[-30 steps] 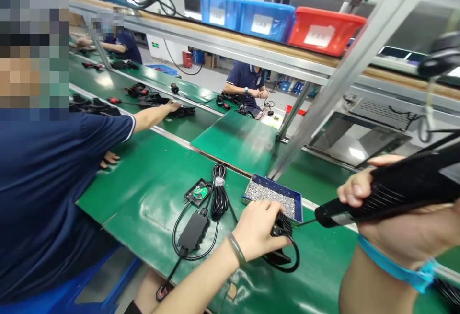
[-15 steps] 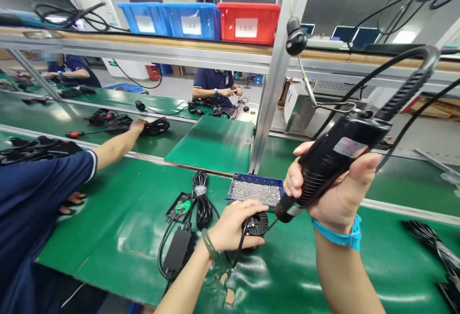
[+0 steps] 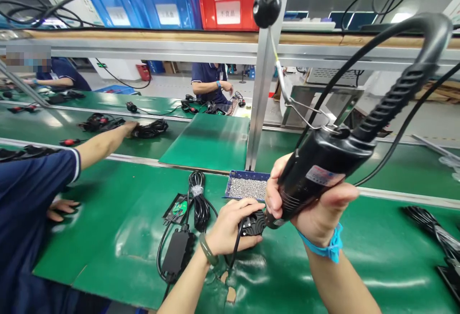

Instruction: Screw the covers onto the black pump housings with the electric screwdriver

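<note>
My right hand is wrapped round a black electric screwdriver that hangs from a cord, tilted with its tip down on a small black part. My left hand lies closed over that black part, pressing it to the green mat. A cable runs from the part under my left hand. Just behind it stands a blue tray of small screws. To the left lie a black adapter box, a bundled black cable and an open black housing with a green circuit board.
A co-worker in a dark blue shirt stands at my left, one arm stretched across the conveyor to a cable bundle. A metal post rises behind the tray. Blue and red bins sit on the shelf. More cables lie at right.
The screwdriver has come down and closer, its tip now on the black part under my left hand. The view has shifted slightly right.
</note>
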Available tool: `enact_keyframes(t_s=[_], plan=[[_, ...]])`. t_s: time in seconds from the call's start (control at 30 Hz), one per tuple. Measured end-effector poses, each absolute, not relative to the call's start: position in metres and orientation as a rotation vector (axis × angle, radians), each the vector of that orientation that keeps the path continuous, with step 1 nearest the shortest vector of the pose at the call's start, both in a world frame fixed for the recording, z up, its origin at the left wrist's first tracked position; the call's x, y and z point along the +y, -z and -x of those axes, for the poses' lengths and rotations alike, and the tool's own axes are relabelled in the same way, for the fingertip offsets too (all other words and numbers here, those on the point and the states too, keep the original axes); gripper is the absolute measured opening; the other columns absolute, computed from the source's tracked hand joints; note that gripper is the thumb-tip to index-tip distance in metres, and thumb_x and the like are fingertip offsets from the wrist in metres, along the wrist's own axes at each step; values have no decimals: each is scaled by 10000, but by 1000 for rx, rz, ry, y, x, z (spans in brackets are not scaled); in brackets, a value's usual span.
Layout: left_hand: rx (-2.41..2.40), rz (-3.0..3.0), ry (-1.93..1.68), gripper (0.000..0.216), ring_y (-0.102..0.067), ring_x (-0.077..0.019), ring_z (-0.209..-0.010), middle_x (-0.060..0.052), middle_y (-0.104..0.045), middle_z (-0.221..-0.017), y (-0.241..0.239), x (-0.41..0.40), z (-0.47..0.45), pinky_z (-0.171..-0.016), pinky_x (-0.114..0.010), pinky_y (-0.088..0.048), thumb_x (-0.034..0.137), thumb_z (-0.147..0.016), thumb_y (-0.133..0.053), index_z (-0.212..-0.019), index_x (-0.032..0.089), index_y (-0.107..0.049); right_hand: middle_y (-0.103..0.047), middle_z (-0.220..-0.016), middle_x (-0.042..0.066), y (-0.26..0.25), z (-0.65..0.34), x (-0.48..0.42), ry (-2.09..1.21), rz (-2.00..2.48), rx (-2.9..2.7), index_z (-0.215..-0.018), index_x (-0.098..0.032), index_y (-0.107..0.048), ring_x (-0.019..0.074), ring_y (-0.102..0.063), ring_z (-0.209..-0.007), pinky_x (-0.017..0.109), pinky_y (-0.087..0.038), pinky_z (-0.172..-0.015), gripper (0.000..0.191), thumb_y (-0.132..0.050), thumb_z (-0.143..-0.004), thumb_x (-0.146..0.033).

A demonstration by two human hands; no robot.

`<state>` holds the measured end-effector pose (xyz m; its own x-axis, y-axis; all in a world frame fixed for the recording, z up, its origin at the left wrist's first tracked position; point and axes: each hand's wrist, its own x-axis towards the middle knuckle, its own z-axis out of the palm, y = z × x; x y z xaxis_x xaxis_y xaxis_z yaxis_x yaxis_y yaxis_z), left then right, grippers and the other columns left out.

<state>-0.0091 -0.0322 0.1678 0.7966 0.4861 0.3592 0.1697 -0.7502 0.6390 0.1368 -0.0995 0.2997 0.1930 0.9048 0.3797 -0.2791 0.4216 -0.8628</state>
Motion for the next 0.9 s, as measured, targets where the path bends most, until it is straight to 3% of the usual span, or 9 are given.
enact_keyframes(t_s=[0.13,0.33,0.47,0.53,0.6,0.67,0.73,0.83,0.9], plan=[[478,-2376,-631,641,-644,-248,-1047,-59,-685,-1213,-169,-30,10,-899,-353,-470,369,-673,-788,-1281,289,-599,-557,-473,-37,-298,-136,-99,-913,755,-1043,-842,-208,-567,105,-421,-313,225,-318,-320,752,-537,-605,-921],[451,-2353,-564,703,-583,-280,-1218,-84,-604,-1359,-177,-30,12,-1041,-434,-447,379,-701,-771,-1357,272,-544,-571,-492,-41,-307,-158,-95,-832,788,-995,-899,-203,-614,119,-476,-358,246,-413,-368,715,-478,-704,-876],[469,-2260,-637,686,-591,-279,-1230,-97,-618,-1352,-175,-32,15,-1079,-456,-452,395,-732,-753,-1369,244,-545,-637,-590,-22,-291,-180,-81,-813,911,-896,-973,-182,-634,123,-561,-469,237,-472,-457,620,-579,-741,-754],[525,-2116,-741,661,-639,-263,-1174,-93,-676,-1282,-172,-31,18,-1065,-430,-480,404,-711,-782,-1318,224,-593,-683,-699,0,-273,-186,-75,-830,1019,-900,-1035,-172,-638,137,-626,-589,262,-532,-586,560,-614,-784,-673],[592,-1941,-855,666,-673,-259,-1119,-94,-717,-1210,-170,-29,23,-1046,-417,-505,389,-652,-829,-1260,198,-633,-732,-930,47,-251,-189,-76,-799,1106,-971,-1142,-184,-627,171,-687,-836,317,-549,-822,521,-613,-836,-605],[651,-1739,-968,665,-695,-263,-1064,-102,-740,-1149,-170,-27,30,-1012,-421,-529,381,-613,-850,-1213,171,-654,-669,-1256,88,-229,-188,-86,-729,1177,-1024,-1288,-221,-566,206,-616,-1166,374,-448,-1055,561,-624,-850,-568],[669,-1508,-1072,651,-698,-278,-1051,-119,-749,-1121,-171,-26,39,-986,-426,-541,408,-597,-852,-1167,150,-671,-535,-1456,95,-205,-182,-104,-711,1263,-992,-1391,-259,-487,230,-482,-1350,406,-354,-1150,672,-664,-821,-567],[616,-1180,-1153,636,-707,-280,-1017,-126,-760,-1096,-174,-29,50,-917,-403,-562,447,-592,-846,-1136,158,-689,-592,-1396,118,-171,-159,-138,-933,1322,-864,-1365,-263,-538,268,-557,-1280,409,-450,-1067,704,-703,-771,-602],[569,-1027,-1160,635,-717,-266,-957,-121,-767,-1080,-176,-37,55,-850,-376,-574,451,-575,-855,-1124,171,-701,-681,-1260,138,-151,-138,-160,-1230,1162,-735,-1306,-255,-598,298,-676,-1093,409,-571,-857,707,-663,-750,-687]])
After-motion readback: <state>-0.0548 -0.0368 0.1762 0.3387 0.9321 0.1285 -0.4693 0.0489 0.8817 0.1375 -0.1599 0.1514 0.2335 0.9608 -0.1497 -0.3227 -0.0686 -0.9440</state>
